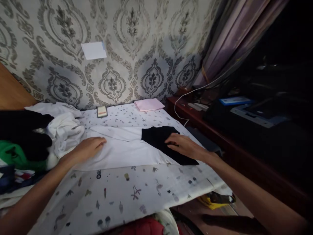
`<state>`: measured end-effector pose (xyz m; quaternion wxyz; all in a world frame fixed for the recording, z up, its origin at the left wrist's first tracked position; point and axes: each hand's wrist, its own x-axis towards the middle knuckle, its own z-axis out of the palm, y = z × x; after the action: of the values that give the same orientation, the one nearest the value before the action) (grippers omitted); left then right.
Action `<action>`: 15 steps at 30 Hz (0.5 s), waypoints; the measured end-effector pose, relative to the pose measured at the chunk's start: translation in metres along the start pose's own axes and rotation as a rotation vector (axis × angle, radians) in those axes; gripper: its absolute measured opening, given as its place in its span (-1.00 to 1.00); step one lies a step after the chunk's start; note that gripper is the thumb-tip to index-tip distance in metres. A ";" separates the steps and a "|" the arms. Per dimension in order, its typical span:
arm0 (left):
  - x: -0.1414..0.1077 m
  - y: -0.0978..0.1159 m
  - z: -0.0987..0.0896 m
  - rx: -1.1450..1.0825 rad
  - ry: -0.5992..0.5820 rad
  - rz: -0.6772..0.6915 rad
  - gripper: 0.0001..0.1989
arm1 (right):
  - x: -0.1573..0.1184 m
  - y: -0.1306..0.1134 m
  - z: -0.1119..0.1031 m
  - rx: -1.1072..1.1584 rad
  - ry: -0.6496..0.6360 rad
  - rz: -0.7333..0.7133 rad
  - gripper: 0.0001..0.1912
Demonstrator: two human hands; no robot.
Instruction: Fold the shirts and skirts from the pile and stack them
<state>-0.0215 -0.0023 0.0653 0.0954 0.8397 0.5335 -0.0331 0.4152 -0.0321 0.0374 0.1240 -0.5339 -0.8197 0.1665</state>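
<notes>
A white garment point(122, 151) with a black section point(162, 138) at its right end lies spread sideways on a table covered with a white patterned cloth point(117, 202). At the white end, my left hand point(91, 147) rests on the fabric with its fingers stretched toward the right. My right hand point(184, 146) lies over the black section, its fingers slightly bent and apart, thumb toward the left. Neither hand appears to grip the fabric. The garment looks mostly flat, with some creases in the white part.
Piled clothes, including a white garment point(66, 130) and a green one point(22, 153), lie at the left. Near the wall are a folded pink cloth point(149, 104) and a small framed card point(102, 111). A white cable point(177, 109) hangs by the dark red furniture point(207, 127) at right.
</notes>
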 end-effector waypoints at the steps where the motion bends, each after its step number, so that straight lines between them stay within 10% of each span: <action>1: 0.014 0.001 0.004 0.043 0.032 -0.020 -0.58 | 0.013 -0.002 0.003 -0.038 0.030 0.001 -0.70; 8: 0.072 -0.017 0.018 0.275 0.041 -0.041 -0.60 | 0.075 0.009 0.023 -0.199 0.081 0.264 -0.77; 15: 0.071 -0.018 0.014 0.290 0.071 -0.063 -0.66 | 0.056 0.010 0.014 -0.121 0.118 0.214 -0.87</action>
<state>-0.0065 0.0660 0.0378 -0.0470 0.8283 0.5521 -0.0829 0.3955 0.0212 0.0224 0.1213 -0.6337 -0.7578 0.0973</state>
